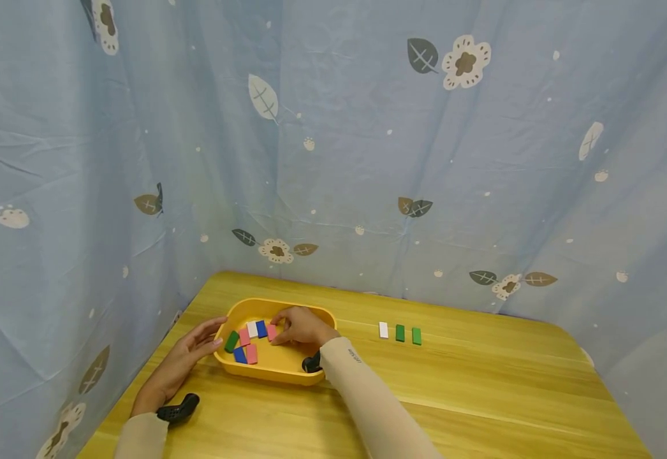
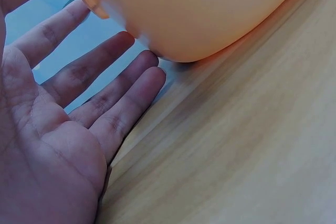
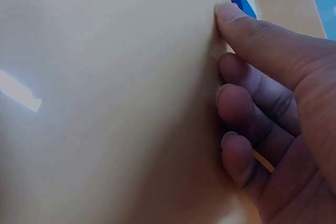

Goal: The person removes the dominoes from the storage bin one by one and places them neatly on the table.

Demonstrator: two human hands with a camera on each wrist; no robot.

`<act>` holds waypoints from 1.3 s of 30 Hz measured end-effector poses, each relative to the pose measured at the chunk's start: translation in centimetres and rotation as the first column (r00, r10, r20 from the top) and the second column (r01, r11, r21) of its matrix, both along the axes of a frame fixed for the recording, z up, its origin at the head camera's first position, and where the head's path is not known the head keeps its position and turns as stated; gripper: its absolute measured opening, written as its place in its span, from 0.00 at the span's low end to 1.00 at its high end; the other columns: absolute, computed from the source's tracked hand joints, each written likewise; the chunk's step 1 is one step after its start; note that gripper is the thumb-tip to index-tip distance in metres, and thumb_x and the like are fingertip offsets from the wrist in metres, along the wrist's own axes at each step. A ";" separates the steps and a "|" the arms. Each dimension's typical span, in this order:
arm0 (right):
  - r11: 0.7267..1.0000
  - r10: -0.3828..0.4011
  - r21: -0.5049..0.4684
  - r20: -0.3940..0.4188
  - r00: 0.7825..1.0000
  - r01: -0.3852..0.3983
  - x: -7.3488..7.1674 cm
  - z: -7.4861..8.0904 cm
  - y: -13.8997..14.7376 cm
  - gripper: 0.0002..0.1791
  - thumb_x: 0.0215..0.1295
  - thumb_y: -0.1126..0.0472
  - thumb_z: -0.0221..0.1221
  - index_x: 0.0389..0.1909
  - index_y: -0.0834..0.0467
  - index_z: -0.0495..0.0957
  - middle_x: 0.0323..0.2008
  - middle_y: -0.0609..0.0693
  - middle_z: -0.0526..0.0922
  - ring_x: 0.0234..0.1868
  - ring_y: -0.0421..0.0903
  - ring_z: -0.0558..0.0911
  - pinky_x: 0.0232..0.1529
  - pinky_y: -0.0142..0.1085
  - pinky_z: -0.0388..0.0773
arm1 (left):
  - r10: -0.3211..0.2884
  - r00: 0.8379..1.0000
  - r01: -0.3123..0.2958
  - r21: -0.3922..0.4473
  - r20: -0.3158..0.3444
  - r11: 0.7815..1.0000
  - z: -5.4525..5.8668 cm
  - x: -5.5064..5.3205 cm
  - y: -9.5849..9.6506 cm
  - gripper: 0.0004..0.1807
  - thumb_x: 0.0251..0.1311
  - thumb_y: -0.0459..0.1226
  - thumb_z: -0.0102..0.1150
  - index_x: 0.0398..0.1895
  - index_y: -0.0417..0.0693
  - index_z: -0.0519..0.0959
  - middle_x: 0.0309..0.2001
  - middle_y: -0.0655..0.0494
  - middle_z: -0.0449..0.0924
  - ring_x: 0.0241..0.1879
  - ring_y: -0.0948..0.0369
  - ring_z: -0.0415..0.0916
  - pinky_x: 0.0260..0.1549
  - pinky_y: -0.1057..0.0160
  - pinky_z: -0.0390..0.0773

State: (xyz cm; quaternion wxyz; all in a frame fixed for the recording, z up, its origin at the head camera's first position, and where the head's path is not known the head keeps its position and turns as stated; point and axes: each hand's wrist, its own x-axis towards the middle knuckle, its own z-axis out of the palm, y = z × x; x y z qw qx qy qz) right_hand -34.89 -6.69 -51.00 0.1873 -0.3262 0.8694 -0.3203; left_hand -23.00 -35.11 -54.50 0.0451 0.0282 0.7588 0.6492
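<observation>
A yellow tray (image 1: 276, 375) holds several small rectangular blocks: a green block (image 1: 231, 342), a white block (image 1: 252, 329), blue blocks and pink blocks. My right hand (image 1: 301, 325) reaches into the tray and pinches a pink block (image 1: 272, 332) between thumb and forefinger, beside a blue block (image 1: 261, 329). In the right wrist view that pink block is hidden behind the fingers; a blue block (image 3: 242, 2) shows past the thumb. At the tray's left end, my left hand (image 1: 187, 349) has its fingers extended, fingertips (image 2: 155, 74) right at the tray's outer wall (image 2: 194, 14).
Right of the tray, a white block (image 1: 383, 329) and two green blocks, one darker (image 1: 400, 333) and one lighter (image 1: 416, 336), stand in a row on the wooden table (image 1: 483, 382). A patterned blue curtain (image 1: 356, 159) hangs behind and along the left side.
</observation>
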 end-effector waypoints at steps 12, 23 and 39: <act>0.999 0.018 -0.039 0.003 1.000 -0.018 0.0 1.0 0.5 0.23 0.62 0.55 0.74 0.55 0.58 0.82 0.30 0.41 0.84 0.28 0.37 0.80 0.34 0.28 0.77 | -0.009 1.000 0.009 -0.012 -0.016 1.000 0.1 0.0 0.1 0.32 0.75 0.47 0.58 0.79 0.56 0.63 0.77 0.50 0.59 0.73 0.47 0.56 0.54 0.76 0.70; 0.991 0.014 -0.135 0.017 1.000 -0.012 -0.2 3.9 2.2 0.23 0.62 0.58 0.73 0.58 0.57 0.82 0.32 0.41 0.87 0.35 0.38 0.84 0.42 0.31 0.79 | 0.002 1.000 -0.002 -0.015 0.016 1.000 0.3 0.2 0.2 0.35 0.74 0.50 0.59 0.79 0.55 0.61 0.78 0.50 0.56 0.74 0.48 0.55 0.64 0.64 0.68; 0.983 -0.010 -0.181 -0.052 0.999 0.001 0.1 5.6 7.7 0.26 0.63 0.55 0.73 0.62 0.55 0.81 0.33 0.41 0.87 0.35 0.42 0.85 0.37 0.32 0.81 | -0.011 1.000 0.011 -0.032 0.001 0.999 0.5 0.5 0.3 0.35 0.75 0.50 0.57 0.80 0.53 0.59 0.79 0.48 0.55 0.75 0.47 0.51 0.52 0.80 0.66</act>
